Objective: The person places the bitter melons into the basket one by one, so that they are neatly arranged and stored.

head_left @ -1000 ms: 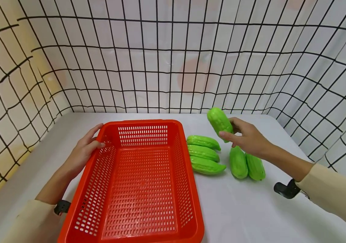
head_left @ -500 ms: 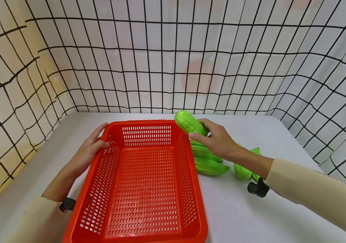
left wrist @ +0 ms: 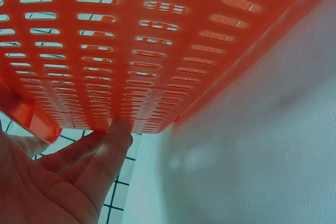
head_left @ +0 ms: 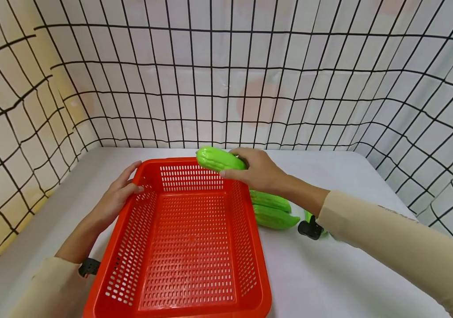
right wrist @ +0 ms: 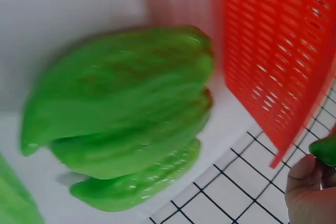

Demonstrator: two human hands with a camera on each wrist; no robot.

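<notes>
My right hand (head_left: 259,171) grips a bright green bitter melon (head_left: 217,159) above the far right corner of the red plastic basket (head_left: 188,249). The melon's tip points left over the basket. My left hand (head_left: 116,197) holds the basket's left rim, and in the left wrist view its fingers (left wrist: 113,156) touch the perforated outer wall. Three more bitter melons (right wrist: 118,85) lie side by side against the basket's right wall in the right wrist view; in the head view my right hand hides the farthest. Another green piece (right wrist: 14,198) shows at lower left there.
The basket stands on a white tabletop (head_left: 329,282). A black wire grid (head_left: 226,95) rises behind and on both sides. Farther right, more green melons (head_left: 309,216) are mostly hidden by my right wrist and its black strap.
My right hand has carried the bitter melon leftward from above the right-hand melons to over the basket's far rim, tipping it flatter. My left hand keeps its hold on the basket.
</notes>
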